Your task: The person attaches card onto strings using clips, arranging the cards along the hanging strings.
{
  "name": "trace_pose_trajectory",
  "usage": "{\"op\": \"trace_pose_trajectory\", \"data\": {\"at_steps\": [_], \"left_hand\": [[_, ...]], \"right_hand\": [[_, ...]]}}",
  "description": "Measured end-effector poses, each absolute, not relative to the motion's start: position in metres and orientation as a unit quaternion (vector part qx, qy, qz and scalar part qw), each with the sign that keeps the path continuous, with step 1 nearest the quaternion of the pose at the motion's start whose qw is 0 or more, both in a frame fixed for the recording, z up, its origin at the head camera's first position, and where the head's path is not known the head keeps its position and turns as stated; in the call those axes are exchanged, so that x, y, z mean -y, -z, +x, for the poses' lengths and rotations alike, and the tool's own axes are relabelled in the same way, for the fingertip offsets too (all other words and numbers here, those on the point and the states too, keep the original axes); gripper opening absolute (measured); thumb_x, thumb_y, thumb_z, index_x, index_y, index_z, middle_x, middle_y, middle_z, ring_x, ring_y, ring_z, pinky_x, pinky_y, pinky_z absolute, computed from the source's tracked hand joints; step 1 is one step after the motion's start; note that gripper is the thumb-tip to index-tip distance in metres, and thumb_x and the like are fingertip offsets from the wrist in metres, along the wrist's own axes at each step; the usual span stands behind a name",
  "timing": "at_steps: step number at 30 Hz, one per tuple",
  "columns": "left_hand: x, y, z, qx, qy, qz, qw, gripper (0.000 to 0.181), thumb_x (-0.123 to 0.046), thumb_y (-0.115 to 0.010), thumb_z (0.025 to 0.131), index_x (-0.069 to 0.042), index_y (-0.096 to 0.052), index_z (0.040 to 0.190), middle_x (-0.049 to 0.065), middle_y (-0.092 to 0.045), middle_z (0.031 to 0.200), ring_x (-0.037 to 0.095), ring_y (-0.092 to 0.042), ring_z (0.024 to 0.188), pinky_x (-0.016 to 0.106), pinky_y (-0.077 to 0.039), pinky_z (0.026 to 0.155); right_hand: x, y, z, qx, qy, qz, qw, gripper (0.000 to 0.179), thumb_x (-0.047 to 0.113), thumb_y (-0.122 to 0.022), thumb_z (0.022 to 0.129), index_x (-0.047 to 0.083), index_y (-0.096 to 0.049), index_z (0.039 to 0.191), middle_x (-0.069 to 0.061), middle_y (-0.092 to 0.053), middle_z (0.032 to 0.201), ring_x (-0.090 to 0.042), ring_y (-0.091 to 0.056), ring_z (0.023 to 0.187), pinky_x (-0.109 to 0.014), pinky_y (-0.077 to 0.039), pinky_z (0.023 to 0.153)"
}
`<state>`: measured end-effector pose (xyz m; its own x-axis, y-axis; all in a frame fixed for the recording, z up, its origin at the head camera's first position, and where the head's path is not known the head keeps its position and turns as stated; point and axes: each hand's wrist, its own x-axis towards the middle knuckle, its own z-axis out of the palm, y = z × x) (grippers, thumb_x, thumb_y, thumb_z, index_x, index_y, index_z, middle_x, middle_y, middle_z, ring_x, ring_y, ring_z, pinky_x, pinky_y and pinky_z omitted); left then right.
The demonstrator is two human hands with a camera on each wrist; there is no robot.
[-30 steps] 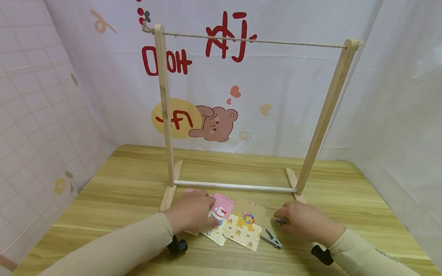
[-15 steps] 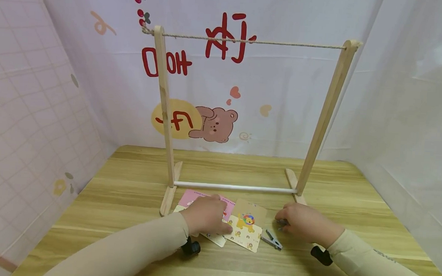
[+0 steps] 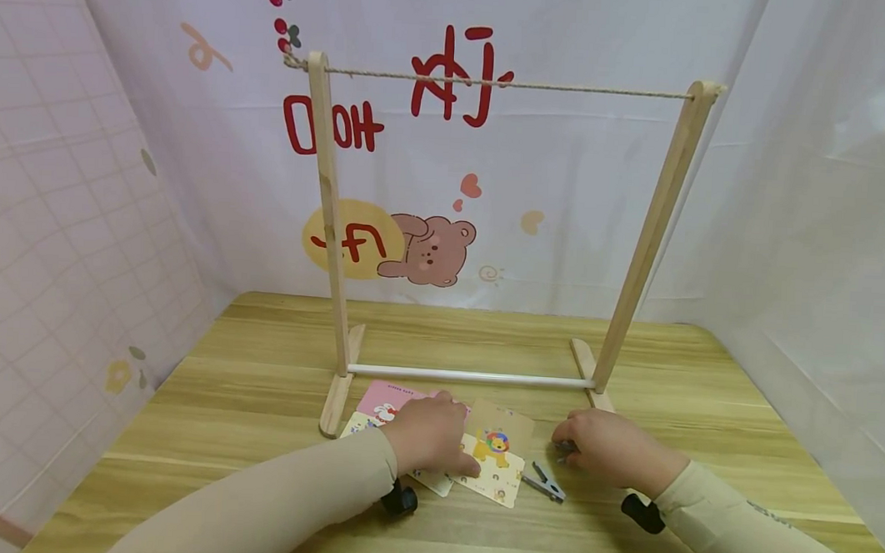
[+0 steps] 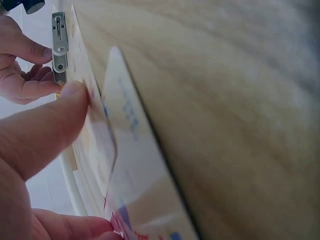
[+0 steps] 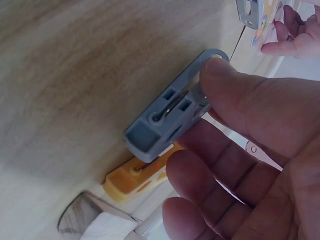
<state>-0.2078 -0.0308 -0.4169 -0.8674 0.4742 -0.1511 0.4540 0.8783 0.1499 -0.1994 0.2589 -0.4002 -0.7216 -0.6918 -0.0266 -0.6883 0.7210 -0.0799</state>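
Observation:
My left hand reaches over the cards, thumb touching the lion card and fingers spread lower over the pink rabbit cards. One pink-and-cream rabbit card shows at the left; another is mostly covered by this hand. My right hand pinches a grey-blue clothespin between thumb and fingers, low over the table. An orange clothespin lies just beyond it in the right wrist view. Another grey clothespin rests by the lion card's right edge, between the hands.
Behind the cards stands a wooden frame on two feet, with a twine line tied across its top. A white rod joins its posts near the wooden tabletop. A printed curtain hangs at the back.
My left hand has slid rightward across the cards, uncovering the left rabbit card and reaching the lion card. The right hand has stayed almost in place with its clothespin.

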Motion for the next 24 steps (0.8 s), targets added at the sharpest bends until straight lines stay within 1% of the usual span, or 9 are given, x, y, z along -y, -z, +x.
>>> {"op": "trace_pose_trajectory", "data": {"at_steps": [1, 2, 4, 8, 9, 13, 16, 19, 24], "left_hand": [[0.031, 0.4161, -0.2077, -0.965, -0.056, 0.241, 0.093, 0.083, -0.067, -0.083, 0.077, -0.01, -0.068, 0.135, 0.004, -0.068, 0.124, 0.016, -0.063, 0.109, 0.037, -0.057, 0.081], [0.0315, 0.4152, -0.2078, -0.964, -0.059, 0.241, 0.095, 0.079, -0.065, -0.084, 0.077, -0.01, -0.069, 0.132, 0.004, -0.068, 0.122, 0.015, -0.063, 0.106, 0.036, -0.057, 0.081], [0.0331, 0.414, -0.2086, -0.963, -0.067, 0.241, 0.102, 0.068, -0.06, -0.086, 0.077, -0.01, -0.071, 0.121, 0.002, -0.067, 0.114, 0.013, -0.062, 0.099, 0.034, -0.056, 0.078], [0.0357, 0.4107, -0.2105, -0.96, -0.087, 0.236, 0.12, 0.051, -0.049, -0.089, 0.078, -0.012, -0.07, 0.107, 0.001, -0.062, 0.101, 0.012, -0.057, 0.083, 0.031, -0.053, 0.072], [0.0357, 0.4105, -0.2108, -0.96, -0.091, 0.233, 0.124, 0.049, -0.048, -0.089, 0.078, -0.012, -0.07, 0.106, 0.0, -0.062, 0.101, 0.011, -0.056, 0.082, 0.031, -0.052, 0.072], [0.0326, 0.4093, -0.2074, -0.962, -0.107, 0.216, 0.13, 0.061, -0.055, -0.088, 0.076, -0.008, -0.069, 0.11, 0.003, -0.061, 0.103, 0.013, -0.057, 0.078, 0.03, -0.053, 0.074], [0.0294, 0.4118, -0.2041, -0.964, -0.109, 0.207, 0.126, 0.073, -0.063, -0.089, 0.073, -0.005, -0.068, 0.113, 0.007, -0.059, 0.104, 0.015, -0.057, 0.072, 0.029, -0.052, 0.07], [0.028, 0.4133, -0.2022, -0.966, -0.112, 0.198, 0.125, 0.074, -0.061, -0.091, 0.071, -0.004, -0.067, 0.112, 0.007, -0.056, 0.103, 0.017, -0.056, 0.068, 0.028, -0.05, 0.066], [0.0281, 0.4122, -0.2033, -0.966, -0.126, 0.183, 0.133, 0.071, -0.054, -0.095, 0.071, -0.005, -0.065, 0.114, 0.005, -0.054, 0.099, 0.017, -0.055, 0.071, 0.028, -0.05, 0.069]], "right_hand": [[-0.2591, 0.4004, -0.1996, -0.927, 0.032, -0.373, 0.025, 0.02, 0.012, -0.088, 0.081, 0.018, -0.072, 0.09, 0.007, -0.065, 0.086, -0.005, -0.059, 0.079, -0.031, -0.053, 0.069], [-0.2592, 0.4005, -0.1997, -0.927, 0.032, -0.374, 0.024, 0.02, 0.012, -0.088, 0.081, 0.018, -0.072, 0.09, 0.007, -0.065, 0.086, -0.005, -0.059, 0.079, -0.031, -0.053, 0.069], [-0.2594, 0.4005, -0.1999, -0.926, 0.032, -0.375, 0.022, 0.02, 0.012, -0.088, 0.081, 0.018, -0.073, 0.091, 0.007, -0.066, 0.086, -0.005, -0.059, 0.079, -0.031, -0.053, 0.069], [-0.2596, 0.4002, -0.1998, -0.925, 0.033, -0.378, 0.02, 0.02, 0.012, -0.089, 0.081, 0.017, -0.074, 0.092, 0.007, -0.067, 0.087, -0.006, -0.061, 0.08, -0.031, -0.054, 0.069], [-0.2596, 0.4002, -0.1999, -0.925, 0.033, -0.378, 0.02, 0.02, 0.012, -0.089, 0.081, 0.017, -0.074, 0.093, 0.007, -0.067, 0.087, -0.006, -0.061, 0.08, -0.031, -0.054, 0.069], [-0.26, 0.4005, -0.2001, -0.925, 0.032, -0.379, 0.018, 0.02, 0.011, -0.089, 0.081, 0.017, -0.074, 0.093, 0.006, -0.067, 0.087, -0.006, -0.062, 0.08, -0.031, -0.054, 0.07], [-0.2598, 0.4012, -0.2, -0.926, 0.032, -0.377, 0.019, 0.019, 0.012, -0.088, 0.081, 0.016, -0.074, 0.093, 0.006, -0.067, 0.087, -0.007, -0.062, 0.08, -0.032, -0.054, 0.07], [-0.2593, 0.4015, -0.1994, -0.926, 0.032, -0.375, 0.021, 0.019, 0.013, -0.088, 0.082, 0.016, -0.074, 0.094, 0.006, -0.068, 0.088, -0.008, -0.063, 0.081, -0.032, -0.055, 0.071], [-0.2587, 0.4013, -0.1979, -0.928, 0.034, -0.37, 0.023, 0.019, 0.013, -0.088, 0.083, 0.017, -0.075, 0.097, 0.005, -0.069, 0.09, -0.009, -0.064, 0.082, -0.032, -0.056, 0.071]]}}
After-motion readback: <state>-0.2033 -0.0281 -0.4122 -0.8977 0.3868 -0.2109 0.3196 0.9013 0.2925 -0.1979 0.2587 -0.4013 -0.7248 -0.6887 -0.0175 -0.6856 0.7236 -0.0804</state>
